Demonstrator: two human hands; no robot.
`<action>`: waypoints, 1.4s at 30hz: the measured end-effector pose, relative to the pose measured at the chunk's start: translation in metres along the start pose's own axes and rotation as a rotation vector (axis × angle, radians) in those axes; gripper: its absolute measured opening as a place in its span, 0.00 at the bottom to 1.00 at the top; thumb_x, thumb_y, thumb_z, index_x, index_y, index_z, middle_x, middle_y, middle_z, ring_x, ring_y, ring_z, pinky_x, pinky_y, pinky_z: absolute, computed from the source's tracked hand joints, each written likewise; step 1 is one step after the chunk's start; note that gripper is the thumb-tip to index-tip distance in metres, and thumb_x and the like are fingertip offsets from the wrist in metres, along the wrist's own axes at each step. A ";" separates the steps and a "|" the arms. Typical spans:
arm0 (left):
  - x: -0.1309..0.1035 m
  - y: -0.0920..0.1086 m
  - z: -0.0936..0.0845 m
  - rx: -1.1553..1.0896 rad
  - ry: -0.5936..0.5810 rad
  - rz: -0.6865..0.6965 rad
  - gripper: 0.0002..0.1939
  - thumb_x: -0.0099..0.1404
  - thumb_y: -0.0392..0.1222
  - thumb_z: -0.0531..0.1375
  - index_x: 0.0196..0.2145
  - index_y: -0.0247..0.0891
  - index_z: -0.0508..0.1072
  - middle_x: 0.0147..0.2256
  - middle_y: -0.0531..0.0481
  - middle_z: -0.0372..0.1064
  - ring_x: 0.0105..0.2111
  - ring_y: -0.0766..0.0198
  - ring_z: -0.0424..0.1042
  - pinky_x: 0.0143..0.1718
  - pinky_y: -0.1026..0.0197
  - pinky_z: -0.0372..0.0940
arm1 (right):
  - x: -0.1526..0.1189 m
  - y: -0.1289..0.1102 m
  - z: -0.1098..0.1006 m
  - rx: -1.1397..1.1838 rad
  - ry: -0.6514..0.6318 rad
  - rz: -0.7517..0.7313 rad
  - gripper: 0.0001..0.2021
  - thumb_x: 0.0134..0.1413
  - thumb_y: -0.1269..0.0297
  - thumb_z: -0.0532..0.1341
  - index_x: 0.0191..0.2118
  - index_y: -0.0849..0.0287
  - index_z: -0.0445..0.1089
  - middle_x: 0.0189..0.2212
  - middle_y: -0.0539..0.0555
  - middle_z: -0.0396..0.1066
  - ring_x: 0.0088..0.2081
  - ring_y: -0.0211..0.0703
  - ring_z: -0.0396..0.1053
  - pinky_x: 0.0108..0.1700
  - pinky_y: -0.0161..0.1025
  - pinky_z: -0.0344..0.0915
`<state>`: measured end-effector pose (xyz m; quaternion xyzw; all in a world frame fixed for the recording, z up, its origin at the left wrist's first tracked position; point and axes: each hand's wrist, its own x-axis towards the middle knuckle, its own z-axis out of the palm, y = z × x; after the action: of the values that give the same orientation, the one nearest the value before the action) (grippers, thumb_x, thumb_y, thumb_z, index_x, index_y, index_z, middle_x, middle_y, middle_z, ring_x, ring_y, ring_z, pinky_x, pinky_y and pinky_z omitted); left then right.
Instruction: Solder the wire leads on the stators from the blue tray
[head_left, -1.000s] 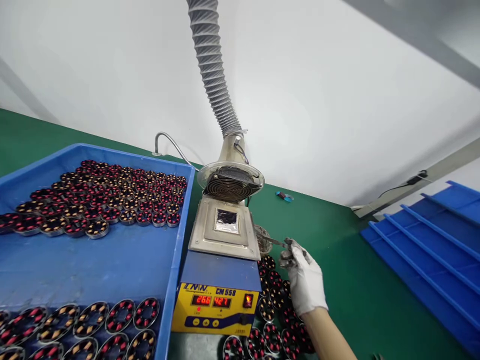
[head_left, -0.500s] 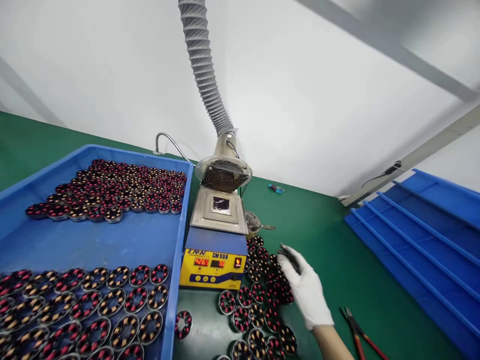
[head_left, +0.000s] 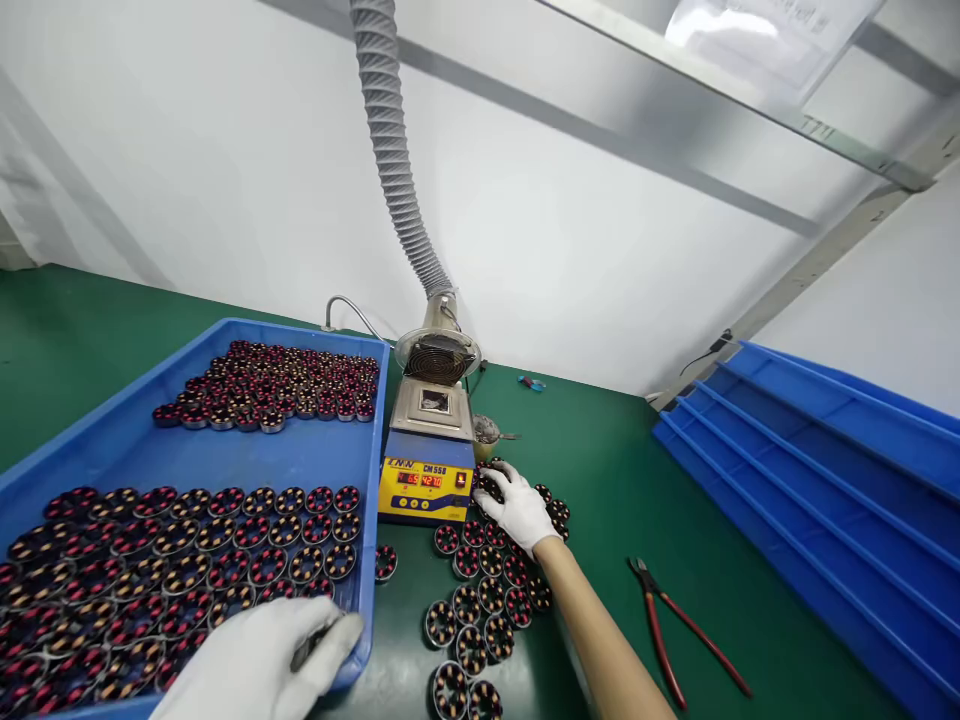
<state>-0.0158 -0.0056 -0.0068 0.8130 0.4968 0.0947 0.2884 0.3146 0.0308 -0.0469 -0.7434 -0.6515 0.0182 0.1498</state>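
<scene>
My right hand point(head_left: 517, 508), in a white glove with dark patches on the finger side, rests over the heap of small round motor stators point(head_left: 491, 590) just right of the solder pot point(head_left: 426, 490). Its thumb and fingers are apart around the stators at the heap's far end; no grip on any one of them is visible. Low in view, my gloved left hand point(head_left: 262, 655) is at the near right corner of the blue tray point(head_left: 300, 450). Its fingers are curled and the thumb is closed toward them. Whether anything is pinched there stays hidden.
Rows of stators point(head_left: 210, 570) fill the tray's near part, with more at its far end. Red-handled cutters point(head_left: 679, 630) lie right of my arm. Stacked blue trays point(head_left: 810, 480) stand at the right. A fume hose point(head_left: 390, 130) hangs above the pot beside a small cup point(head_left: 485, 432).
My left hand has come into view at the tray's near corner. My right hand has shifted left toward the solder pot, onto the heap's far end. The camera view has moved too.
</scene>
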 end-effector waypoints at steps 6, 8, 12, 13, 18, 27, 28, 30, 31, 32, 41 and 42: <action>-0.005 0.014 -0.013 0.018 -0.043 0.010 0.19 0.66 0.50 0.46 0.28 0.45 0.72 0.30 0.51 0.73 0.32 0.60 0.71 0.35 0.64 0.60 | -0.034 -0.009 -0.004 -0.059 0.039 -0.001 0.14 0.54 0.58 0.59 0.46 0.56 0.69 0.50 0.60 0.65 0.49 0.50 0.67 0.49 0.45 0.64; -0.006 0.016 -0.015 0.028 -0.030 0.017 0.18 0.66 0.49 0.46 0.28 0.44 0.72 0.30 0.51 0.73 0.33 0.60 0.71 0.36 0.63 0.59 | -0.049 -0.012 -0.006 -0.079 0.047 -0.007 0.13 0.54 0.58 0.58 0.44 0.55 0.70 0.50 0.59 0.65 0.48 0.50 0.67 0.48 0.44 0.65; -0.007 0.016 -0.015 0.027 -0.031 0.031 0.18 0.66 0.49 0.46 0.28 0.43 0.71 0.30 0.51 0.73 0.33 0.59 0.71 0.36 0.62 0.57 | -0.069 -0.020 -0.007 -0.129 0.067 0.008 0.13 0.54 0.56 0.58 0.42 0.56 0.71 0.49 0.60 0.66 0.46 0.52 0.68 0.45 0.46 0.66; -0.007 0.015 -0.015 0.031 -0.033 0.032 0.18 0.67 0.49 0.45 0.28 0.43 0.71 0.30 0.51 0.73 0.33 0.59 0.71 0.36 0.61 0.57 | -0.070 -0.022 -0.007 -0.142 0.078 0.017 0.13 0.53 0.56 0.58 0.42 0.56 0.71 0.48 0.61 0.67 0.46 0.54 0.67 0.45 0.48 0.66; -0.006 0.015 -0.015 0.074 -0.022 0.046 0.20 0.67 0.50 0.44 0.25 0.41 0.67 0.28 0.51 0.71 0.32 0.58 0.70 0.34 0.60 0.55 | -0.047 -0.026 0.002 -0.158 0.114 0.008 0.20 0.52 0.58 0.61 0.50 0.60 0.66 0.51 0.62 0.64 0.54 0.58 0.59 0.54 0.55 0.57; -0.007 0.016 -0.014 0.076 0.021 0.056 0.20 0.67 0.49 0.45 0.25 0.41 0.68 0.28 0.51 0.72 0.32 0.58 0.71 0.33 0.61 0.55 | -0.002 -0.027 0.009 -0.134 0.067 -0.024 0.16 0.58 0.61 0.57 0.51 0.58 0.63 0.51 0.58 0.63 0.50 0.49 0.64 0.50 0.53 0.63; -0.006 0.015 -0.013 0.074 0.022 0.059 0.20 0.67 0.49 0.45 0.25 0.41 0.68 0.27 0.51 0.72 0.31 0.59 0.71 0.33 0.61 0.55 | -0.001 -0.028 0.009 -0.138 0.063 -0.018 0.15 0.58 0.62 0.57 0.51 0.58 0.63 0.52 0.58 0.62 0.50 0.49 0.63 0.50 0.53 0.63; -0.006 0.015 -0.013 0.067 0.020 0.058 0.20 0.67 0.49 0.45 0.25 0.41 0.68 0.27 0.51 0.72 0.31 0.59 0.71 0.33 0.61 0.54 | -0.001 -0.030 0.008 -0.137 0.038 -0.018 0.14 0.58 0.62 0.57 0.50 0.58 0.64 0.52 0.57 0.62 0.50 0.49 0.63 0.50 0.53 0.63; -0.005 0.015 -0.013 0.062 0.017 0.056 0.19 0.67 0.49 0.45 0.26 0.41 0.68 0.28 0.51 0.72 0.31 0.59 0.71 0.33 0.61 0.55 | -0.002 -0.031 0.008 -0.134 0.021 -0.015 0.14 0.59 0.62 0.57 0.49 0.58 0.64 0.52 0.57 0.62 0.50 0.48 0.63 0.50 0.52 0.63; -0.005 0.015 -0.014 0.057 0.014 0.055 0.19 0.67 0.49 0.45 0.26 0.41 0.69 0.28 0.51 0.72 0.31 0.59 0.71 0.33 0.61 0.55 | -0.003 -0.032 0.007 -0.130 0.004 -0.007 0.13 0.59 0.62 0.57 0.49 0.58 0.65 0.51 0.57 0.63 0.49 0.48 0.64 0.49 0.51 0.64; -0.006 0.015 -0.015 0.038 0.009 0.069 0.17 0.67 0.48 0.46 0.29 0.43 0.70 0.30 0.54 0.73 0.33 0.59 0.71 0.34 0.60 0.55 | -0.038 -0.042 -0.002 -0.064 -0.102 0.029 0.13 0.58 0.61 0.57 0.46 0.60 0.65 0.42 0.55 0.68 0.43 0.45 0.67 0.46 0.49 0.65; -0.006 0.015 -0.015 0.041 0.011 0.070 0.17 0.67 0.48 0.46 0.29 0.43 0.70 0.30 0.54 0.73 0.33 0.59 0.71 0.34 0.60 0.55 | -0.043 -0.043 -0.003 -0.054 -0.105 0.029 0.13 0.58 0.61 0.57 0.46 0.60 0.66 0.41 0.55 0.69 0.43 0.45 0.67 0.46 0.49 0.64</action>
<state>-0.0136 -0.0106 0.0147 0.8351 0.4714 0.0990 0.2655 0.2675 -0.0067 -0.0403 -0.7547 -0.6478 0.0418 0.0948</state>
